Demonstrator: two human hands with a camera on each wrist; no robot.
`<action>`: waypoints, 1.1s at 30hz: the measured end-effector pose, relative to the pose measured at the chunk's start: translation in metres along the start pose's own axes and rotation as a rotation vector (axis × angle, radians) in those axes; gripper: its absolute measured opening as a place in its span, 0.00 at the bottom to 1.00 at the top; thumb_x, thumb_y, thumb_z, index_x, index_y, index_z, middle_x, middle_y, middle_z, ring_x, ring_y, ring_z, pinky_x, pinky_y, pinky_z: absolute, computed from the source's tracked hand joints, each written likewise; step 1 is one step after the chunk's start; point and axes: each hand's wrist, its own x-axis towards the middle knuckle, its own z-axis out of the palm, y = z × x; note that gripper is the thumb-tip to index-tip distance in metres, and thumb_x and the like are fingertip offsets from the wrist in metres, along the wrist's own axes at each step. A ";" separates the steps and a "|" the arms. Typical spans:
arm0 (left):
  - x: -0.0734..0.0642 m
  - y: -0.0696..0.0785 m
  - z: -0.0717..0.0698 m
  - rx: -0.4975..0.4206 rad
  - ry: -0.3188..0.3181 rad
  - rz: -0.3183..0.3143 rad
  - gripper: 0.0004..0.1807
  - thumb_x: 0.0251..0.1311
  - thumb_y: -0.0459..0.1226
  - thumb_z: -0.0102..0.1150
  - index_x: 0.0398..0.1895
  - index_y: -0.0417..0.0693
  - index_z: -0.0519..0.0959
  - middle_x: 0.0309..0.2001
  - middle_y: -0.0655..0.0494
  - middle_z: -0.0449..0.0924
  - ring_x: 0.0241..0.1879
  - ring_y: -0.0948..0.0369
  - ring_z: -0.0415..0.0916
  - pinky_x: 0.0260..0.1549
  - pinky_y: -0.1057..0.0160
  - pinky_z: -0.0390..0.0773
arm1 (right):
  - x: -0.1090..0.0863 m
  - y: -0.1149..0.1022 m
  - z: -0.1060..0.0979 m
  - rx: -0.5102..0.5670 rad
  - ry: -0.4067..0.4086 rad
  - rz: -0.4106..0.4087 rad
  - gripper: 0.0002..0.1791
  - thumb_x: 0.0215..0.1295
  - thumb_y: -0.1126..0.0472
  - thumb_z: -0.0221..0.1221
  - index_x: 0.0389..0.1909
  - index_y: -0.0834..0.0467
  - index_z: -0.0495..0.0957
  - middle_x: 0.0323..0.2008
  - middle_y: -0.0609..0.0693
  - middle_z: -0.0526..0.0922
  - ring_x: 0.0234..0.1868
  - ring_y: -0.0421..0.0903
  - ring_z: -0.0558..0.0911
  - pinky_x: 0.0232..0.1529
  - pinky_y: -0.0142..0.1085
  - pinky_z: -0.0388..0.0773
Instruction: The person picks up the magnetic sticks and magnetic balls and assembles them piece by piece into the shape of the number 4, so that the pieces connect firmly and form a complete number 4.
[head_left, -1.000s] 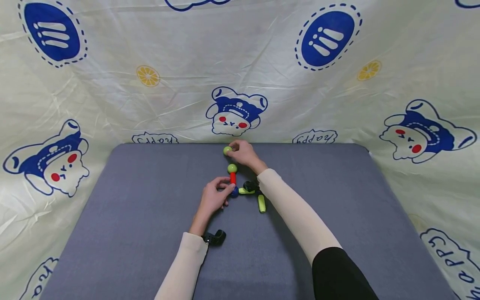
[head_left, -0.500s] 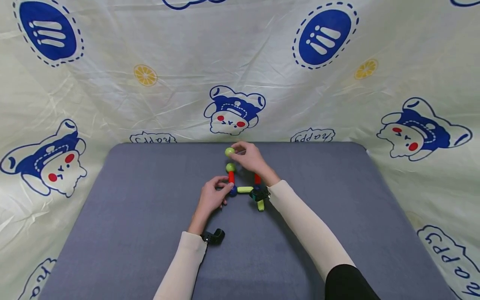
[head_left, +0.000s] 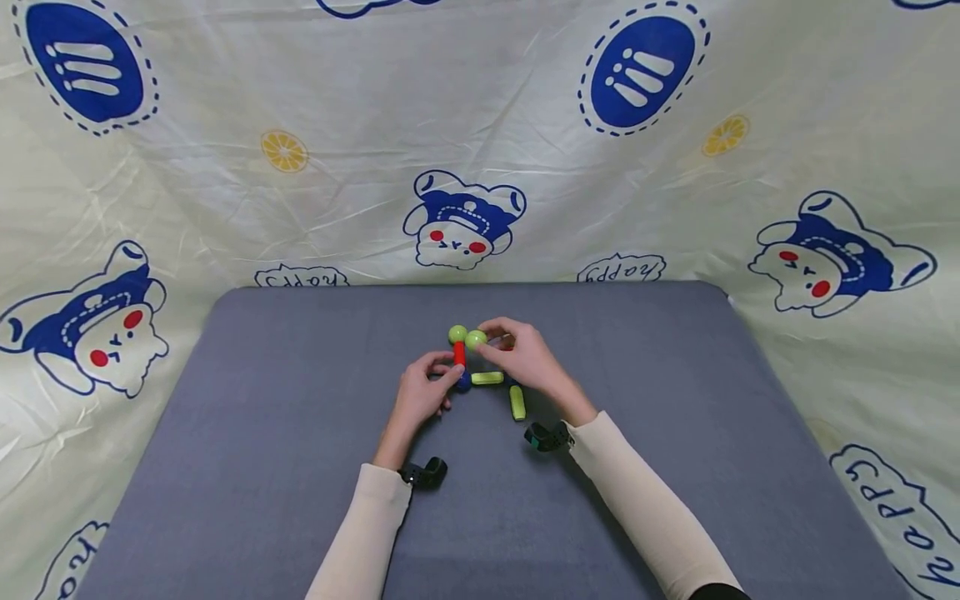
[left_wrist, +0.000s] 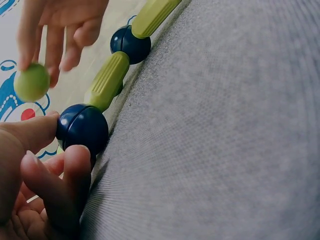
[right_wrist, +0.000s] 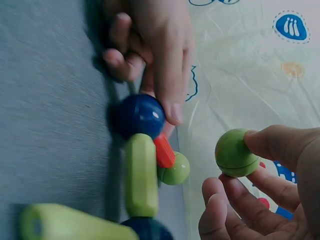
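Observation:
My left hand (head_left: 420,390) pinches a dark blue ball (left_wrist: 82,129) between thumb and fingers at the left corner of a small ball-and-stick construction. From that ball a red stick (head_left: 459,355) runs away from me to a green ball (head_left: 457,334). A yellow-green stick (head_left: 487,378) joins it to a second blue ball (left_wrist: 130,44) on the right, where another yellow-green stick (head_left: 517,402) points toward me. A loose green ball (right_wrist: 236,153) is pinched in the fingertips of my right hand (head_left: 525,354), just right of the attached green ball. That hand partly hides a second red stick.
The construction lies on a grey cloth-covered table (head_left: 300,500), toward its far edge. Behind and beside the table hangs a pale curtain (head_left: 360,100) with blue bear prints. Each wrist wears a black camera band (head_left: 425,473).
My right hand has brought the loose green ball from beyond the construction back toward me and slightly right, beside the attached green ball. My left hand stays in place.

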 end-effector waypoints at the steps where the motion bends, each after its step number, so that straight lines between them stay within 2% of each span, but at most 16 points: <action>1: 0.000 0.000 0.000 0.000 -0.001 0.002 0.22 0.68 0.46 0.67 0.62 0.48 0.80 0.42 0.47 0.88 0.14 0.62 0.76 0.12 0.62 0.77 | -0.006 0.001 0.000 0.002 -0.003 0.003 0.18 0.72 0.54 0.64 0.59 0.56 0.81 0.54 0.55 0.85 0.46 0.50 0.85 0.41 0.41 0.85; 8: -0.001 0.002 -0.001 -0.002 0.014 -0.008 0.22 0.68 0.45 0.67 0.61 0.48 0.80 0.41 0.47 0.87 0.13 0.62 0.76 0.11 0.63 0.76 | -0.042 0.005 0.005 -0.014 -0.048 0.017 0.17 0.70 0.55 0.66 0.56 0.55 0.82 0.47 0.52 0.87 0.35 0.43 0.85 0.31 0.34 0.81; 13: -0.001 0.002 0.000 0.003 0.015 -0.008 0.22 0.67 0.45 0.68 0.61 0.48 0.81 0.41 0.47 0.87 0.13 0.63 0.76 0.11 0.64 0.76 | -0.063 0.010 0.006 -0.024 -0.056 0.026 0.18 0.68 0.57 0.68 0.56 0.57 0.82 0.45 0.53 0.87 0.35 0.43 0.84 0.26 0.34 0.79; 18: 0.000 0.001 0.000 0.010 0.010 -0.010 0.21 0.68 0.45 0.67 0.60 0.48 0.81 0.41 0.48 0.87 0.13 0.63 0.76 0.12 0.64 0.76 | -0.078 0.017 0.006 -0.025 -0.046 0.045 0.17 0.68 0.56 0.68 0.55 0.56 0.82 0.42 0.51 0.86 0.32 0.42 0.82 0.24 0.34 0.78; 26: 0.000 0.002 0.001 0.005 0.006 -0.026 0.21 0.68 0.45 0.67 0.61 0.50 0.80 0.42 0.49 0.87 0.14 0.62 0.77 0.13 0.63 0.77 | -0.098 0.024 0.003 -0.046 -0.008 0.040 0.16 0.67 0.57 0.69 0.53 0.56 0.83 0.41 0.50 0.86 0.34 0.41 0.81 0.28 0.32 0.77; 33: -0.001 0.002 0.001 0.003 0.004 -0.020 0.22 0.68 0.45 0.67 0.62 0.50 0.80 0.43 0.48 0.86 0.14 0.62 0.76 0.13 0.63 0.77 | -0.117 0.029 0.000 -0.086 -0.018 0.042 0.15 0.66 0.58 0.70 0.51 0.55 0.84 0.39 0.46 0.85 0.36 0.38 0.81 0.35 0.31 0.79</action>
